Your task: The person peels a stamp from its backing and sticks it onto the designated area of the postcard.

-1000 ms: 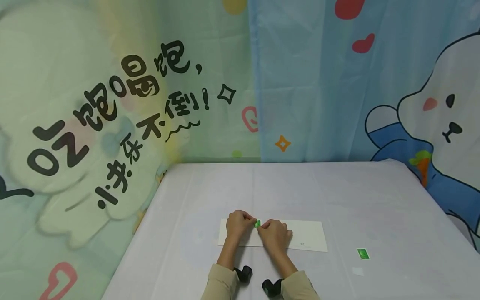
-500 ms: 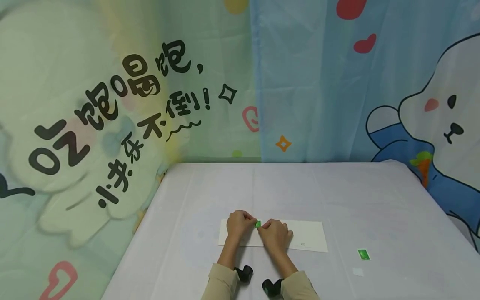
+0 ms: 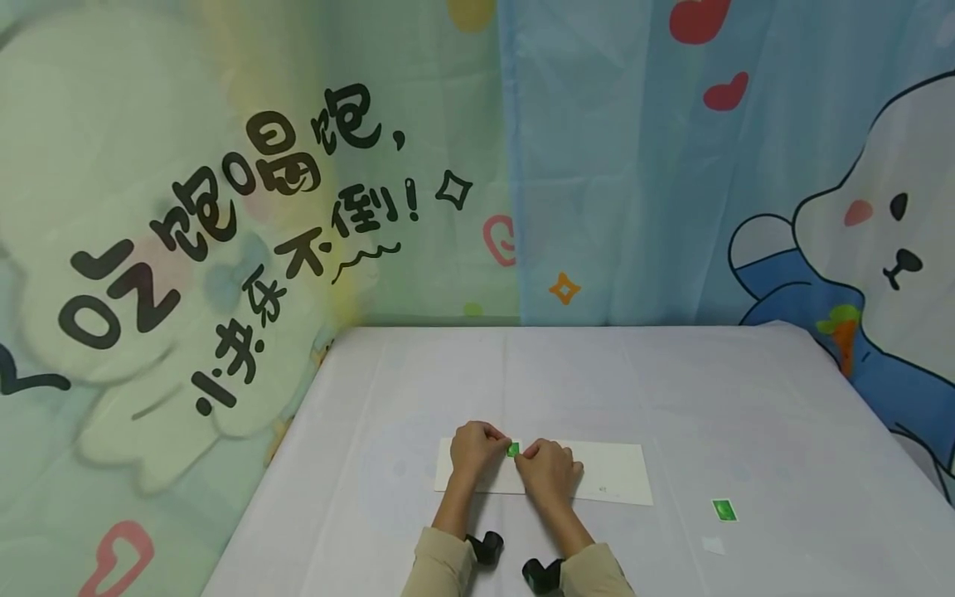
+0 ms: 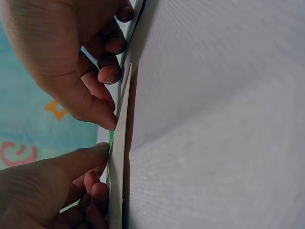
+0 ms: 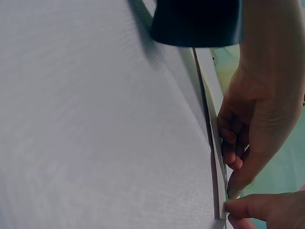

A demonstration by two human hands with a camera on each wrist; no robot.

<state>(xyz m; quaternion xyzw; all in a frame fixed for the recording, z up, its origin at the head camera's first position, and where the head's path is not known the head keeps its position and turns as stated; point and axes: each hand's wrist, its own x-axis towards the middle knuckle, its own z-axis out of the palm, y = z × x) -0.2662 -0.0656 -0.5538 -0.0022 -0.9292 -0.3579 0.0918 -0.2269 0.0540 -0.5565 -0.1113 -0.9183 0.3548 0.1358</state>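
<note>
Green sticker [image 3: 513, 450], pinched by left hand [image 3: 473, 449], right hand [image 3: 549, 471]; white card [image 3: 615, 473], second sticker [image 3: 724, 510] apart

Head view: I log moderate, diffuse, even light on tablecloth [image 3: 582, 373] and printed curtain [image 3: 597, 166]; shadows faint, curtain design sharp; small mark [image 3: 603, 489] on the white card [image 3: 621, 466] too small to read.
Left wrist view: dimmer, greyish; I note a broad, soft-edged shadow slanting across the cloth, curtain pattern slightly soft.
Right wrist view: likewise dim; black cylinder [image 5: 198, 21] nearly featureless, blurred dark shadow beside it.
</note>
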